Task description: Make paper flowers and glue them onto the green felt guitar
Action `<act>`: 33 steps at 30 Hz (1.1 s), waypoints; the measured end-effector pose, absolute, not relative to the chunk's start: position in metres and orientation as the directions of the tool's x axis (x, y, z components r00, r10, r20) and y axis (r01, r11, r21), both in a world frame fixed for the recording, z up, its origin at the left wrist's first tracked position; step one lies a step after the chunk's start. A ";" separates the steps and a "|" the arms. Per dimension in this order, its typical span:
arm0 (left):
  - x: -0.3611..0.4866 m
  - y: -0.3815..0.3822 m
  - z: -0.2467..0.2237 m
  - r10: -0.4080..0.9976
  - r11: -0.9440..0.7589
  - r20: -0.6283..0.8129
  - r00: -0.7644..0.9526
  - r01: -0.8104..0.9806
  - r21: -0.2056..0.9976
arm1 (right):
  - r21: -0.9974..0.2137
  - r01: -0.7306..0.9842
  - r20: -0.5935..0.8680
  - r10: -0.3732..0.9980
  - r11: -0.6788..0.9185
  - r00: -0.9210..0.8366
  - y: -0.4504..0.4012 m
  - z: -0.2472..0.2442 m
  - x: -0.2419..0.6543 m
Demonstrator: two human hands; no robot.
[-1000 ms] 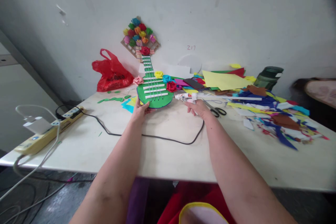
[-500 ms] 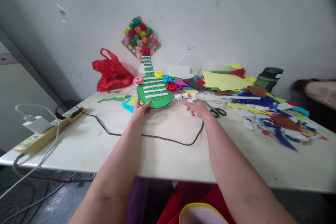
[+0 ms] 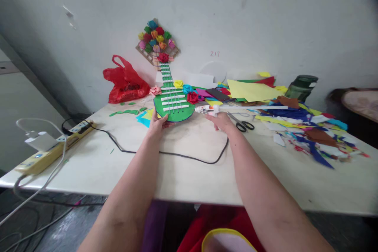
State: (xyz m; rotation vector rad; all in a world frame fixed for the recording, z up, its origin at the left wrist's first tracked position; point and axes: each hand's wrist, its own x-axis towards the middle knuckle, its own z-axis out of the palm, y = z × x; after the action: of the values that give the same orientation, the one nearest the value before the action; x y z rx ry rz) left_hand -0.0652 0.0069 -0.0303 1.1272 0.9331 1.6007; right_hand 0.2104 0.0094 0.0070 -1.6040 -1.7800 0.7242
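Head view: two bare forearms reach over a pale counter (image 3: 189, 181) that meets a grey wall (image 3: 265, 19); the left hand (image 3: 159, 123) has its grip closed on the lower left rim of a green paper lute (image 3: 177, 116), thumb on the front, fingers below; the lute is left of centre towards the back edge, its neck pointing up, with white bars and thin strings, and pink, yellow, blue and red flowers about its body.

The right hand (image 3: 222, 122) has its grip curled round a white glue gun (image 3: 209, 109); the nozzle points at the lute's right rim, though whether they touch cannot be told; a long white stick (image 3: 256, 107) juts from its rear; a black cord (image 3: 191, 157) runs from the right wrist, beneath the left forearm, to a power strip (image 3: 44, 162) near the left edge.

A red bag (image 3: 126, 84) sits at the back left; a many-coloured bouquet (image 3: 155, 37) is behind the lute's top; scissors (image 3: 245, 126) lie beside the right wrist; paper scraps (image 3: 321, 138) spread towards the right edge; a dark green bottle (image 3: 301, 89) stands behind them.
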 end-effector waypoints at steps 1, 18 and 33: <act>-0.065 0.007 -0.030 0.959 -0.275 0.245 -0.141 -0.262 0.925 | -0.740 0.665 0.087 0.994 0.104 -0.059 0.009 0.007 0.210; -0.064 0.006 -0.028 0.962 -0.259 0.227 -0.152 -0.248 0.933 | -0.721 0.683 0.107 0.993 0.115 -0.054 0.013 0.006 0.213; -0.065 0.006 -0.029 0.965 -0.250 0.222 -0.139 -0.241 0.938 | -0.853 0.497 0.144 0.987 0.159 -0.068 0.010 0.007 0.214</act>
State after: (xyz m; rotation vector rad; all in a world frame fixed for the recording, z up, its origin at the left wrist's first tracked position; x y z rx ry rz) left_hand -0.0650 0.0055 -0.0285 1.1261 0.9666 1.5777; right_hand 0.2144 0.0099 0.0066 -1.4388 -1.6750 0.8141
